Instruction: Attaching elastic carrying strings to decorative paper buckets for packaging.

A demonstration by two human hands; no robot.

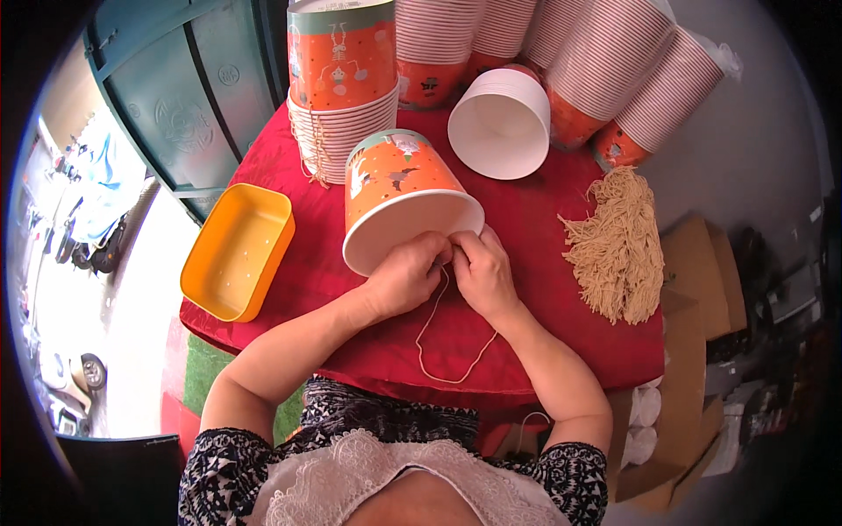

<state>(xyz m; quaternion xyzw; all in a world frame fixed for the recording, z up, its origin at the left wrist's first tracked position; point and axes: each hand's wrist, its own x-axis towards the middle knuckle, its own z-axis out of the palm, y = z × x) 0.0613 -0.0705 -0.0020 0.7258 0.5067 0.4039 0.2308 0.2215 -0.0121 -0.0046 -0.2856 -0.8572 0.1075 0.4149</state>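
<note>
An orange patterned paper bucket (412, 175) with a green band lies tipped on the table, its white mouth turned toward me. At the near edge of its rim my left hand (410, 270) and my right hand (481, 267) meet, fingers closed in a pinch. Both grip a thin beige string (419, 340), which dangles below them in a loop onto the red cloth. The fingertips and the exact spot where string meets rim are partly hidden. Beyond it to the right, another white bucket (500, 123) rests on its side, open end toward me.
A yellow plastic bin (237, 254) sits at the left edge of the red tablecloth (561, 351). A bundle of beige strings (618, 245) lies right. Tall bucket stacks (342, 79) stand at the back, one draped with strings. Cardboard boxes (702, 280) are beside the table.
</note>
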